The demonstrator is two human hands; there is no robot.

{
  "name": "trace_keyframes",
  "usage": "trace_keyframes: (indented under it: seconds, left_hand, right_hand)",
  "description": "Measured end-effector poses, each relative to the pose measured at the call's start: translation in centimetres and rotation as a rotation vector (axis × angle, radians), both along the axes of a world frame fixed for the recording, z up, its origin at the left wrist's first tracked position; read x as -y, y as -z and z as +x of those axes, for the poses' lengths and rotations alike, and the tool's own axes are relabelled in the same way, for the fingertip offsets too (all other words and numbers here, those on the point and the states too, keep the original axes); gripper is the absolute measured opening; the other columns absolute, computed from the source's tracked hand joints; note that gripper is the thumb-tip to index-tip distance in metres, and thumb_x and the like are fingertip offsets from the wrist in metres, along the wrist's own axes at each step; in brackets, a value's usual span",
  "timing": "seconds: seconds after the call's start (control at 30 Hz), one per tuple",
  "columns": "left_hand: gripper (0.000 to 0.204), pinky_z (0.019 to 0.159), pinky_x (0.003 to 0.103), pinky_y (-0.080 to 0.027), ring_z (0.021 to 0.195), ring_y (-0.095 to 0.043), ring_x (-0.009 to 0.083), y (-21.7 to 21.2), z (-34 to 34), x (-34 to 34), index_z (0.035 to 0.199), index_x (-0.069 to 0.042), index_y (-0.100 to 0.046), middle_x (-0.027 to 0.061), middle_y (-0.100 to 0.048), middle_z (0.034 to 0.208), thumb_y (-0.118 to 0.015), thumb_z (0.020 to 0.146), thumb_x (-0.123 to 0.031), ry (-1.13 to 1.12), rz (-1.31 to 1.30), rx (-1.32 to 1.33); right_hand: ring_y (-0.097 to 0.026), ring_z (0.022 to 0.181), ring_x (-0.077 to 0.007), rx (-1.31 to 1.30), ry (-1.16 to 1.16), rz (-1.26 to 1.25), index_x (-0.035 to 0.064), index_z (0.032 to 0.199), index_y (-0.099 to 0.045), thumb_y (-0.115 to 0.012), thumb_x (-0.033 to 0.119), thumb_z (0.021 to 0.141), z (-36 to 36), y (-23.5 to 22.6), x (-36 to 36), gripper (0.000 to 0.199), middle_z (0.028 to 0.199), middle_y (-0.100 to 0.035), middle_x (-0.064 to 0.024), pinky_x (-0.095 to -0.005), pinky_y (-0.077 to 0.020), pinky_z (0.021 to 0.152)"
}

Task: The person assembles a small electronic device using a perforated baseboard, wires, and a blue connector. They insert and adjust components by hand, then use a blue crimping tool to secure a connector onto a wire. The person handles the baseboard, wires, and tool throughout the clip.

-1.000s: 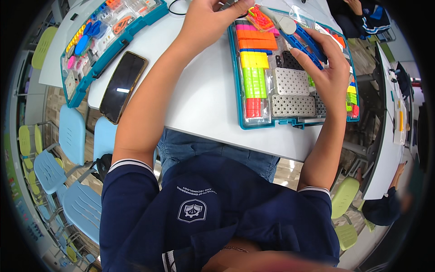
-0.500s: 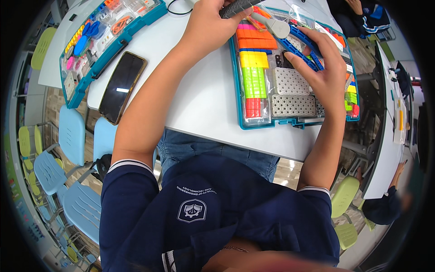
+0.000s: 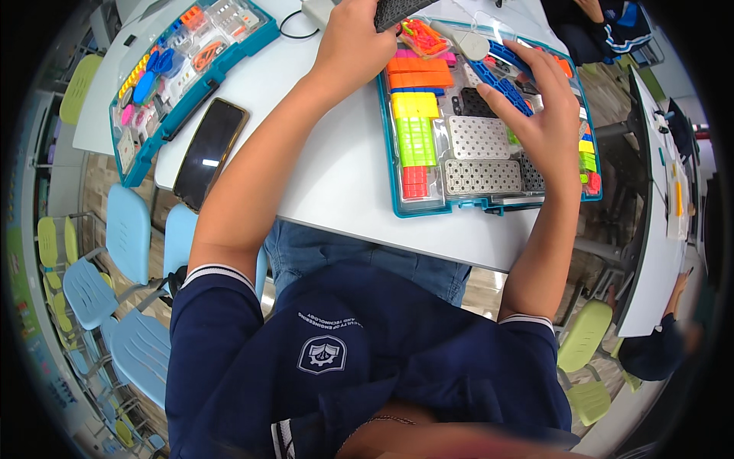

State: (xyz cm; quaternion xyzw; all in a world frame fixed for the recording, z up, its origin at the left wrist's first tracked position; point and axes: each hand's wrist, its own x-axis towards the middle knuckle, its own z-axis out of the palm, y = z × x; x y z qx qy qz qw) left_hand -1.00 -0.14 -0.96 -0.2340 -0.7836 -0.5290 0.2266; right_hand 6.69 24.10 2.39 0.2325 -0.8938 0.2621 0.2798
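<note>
My left hand (image 3: 353, 40) is at the top edge of the picture, closed on a dark grey textured strip (image 3: 399, 9); part of its fingers is hidden. My right hand (image 3: 547, 103) is over the open teal parts case (image 3: 399, 205), thumb and fingers around a blue two-armed tool (image 3: 501, 83) like pliers, with lattice handles and a light grey round joint (image 3: 474, 47). Next to the joint is a clear bag of orange pieces (image 3: 424, 38). Below my right hand the case holds yellow blocks (image 3: 414, 105), lime green blocks (image 3: 417, 141) and perforated metal plates (image 3: 480, 138).
A black phone (image 3: 209, 157) lies on the white table (image 3: 329, 180), left of my left forearm. Farther left is a second teal case (image 3: 202, 96) with assorted parts. Blue chairs (image 3: 126, 229) stand at the left. At the right, other people sit near another table (image 3: 642, 260).
My left hand and the grey strip have shifted slightly left and up. The blue tool's arms appear closer together, and the bag of orange pieces shows more fully. The view has shifted a little.
</note>
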Motion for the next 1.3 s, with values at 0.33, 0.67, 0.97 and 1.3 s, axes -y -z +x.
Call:
trace_keyframes:
  seconds: [0.33,0.67,0.97,1.3]
  left_hand:
    - [0.042,0.092,0.045,-0.049,0.106,-0.060,0.0411,-0.8,-1.4,-1.6,0.119,-0.002,-0.061,0.0226,-0.065,0.107,-0.067,0.078,-0.001,-0.135,-0.296,-0.189]
    - [0.052,0.099,0.046,-0.043,0.113,-0.053,0.0396,0.2,-0.4,-0.5,0.128,-0.002,-0.055,0.0199,-0.059,0.117,-0.074,0.080,-0.008,-0.286,-0.261,-0.225]
    - [0.050,0.100,0.045,-0.042,0.114,-0.054,0.0390,0.0,0.4,-0.7,0.128,-0.002,-0.055,0.0204,-0.059,0.118,-0.074,0.083,-0.011,-0.249,-0.274,-0.245]
    - [0.076,0.097,0.037,-0.043,0.107,-0.057,0.0254,-0.5,1.8,-1.6,0.133,-0.019,-0.065,0.0042,-0.064,0.114,-0.079,0.063,0.005,0.001,-0.522,-0.631]
  right_hand:
    - [-0.067,0.095,-0.0274,-0.059,0.162,-0.082,-0.0014,0.118,-0.067,-0.083,0.034,0.080,-0.9,0.6,-1.4,0.054,0.108,-0.069,-0.0142,-0.0387,-0.0539,0.082]
    - [-0.060,0.084,-0.0111,0.523,-0.018,-0.535,0.0016,0.117,-0.072,-0.081,0.039,0.082,-0.4,0.3,-0.5,0.052,0.091,-0.066,-0.0041,-0.0264,-0.0464,0.079]
    - [-0.063,0.081,-0.0134,0.686,-0.269,-1.071,-0.0013,0.110,-0.071,-0.075,0.039,0.088,-0.5,-0.1,-0.2,0.047,0.091,-0.066,-0.0063,-0.0245,-0.0455,0.076]
    - [-0.068,0.105,-0.0256,0.756,-0.487,-1.550,-0.0035,0.125,-0.056,-0.056,0.022,0.105,-0.9,1.0,-0.1,0.033,0.112,-0.067,-0.0179,-0.0413,-0.0544,0.098]
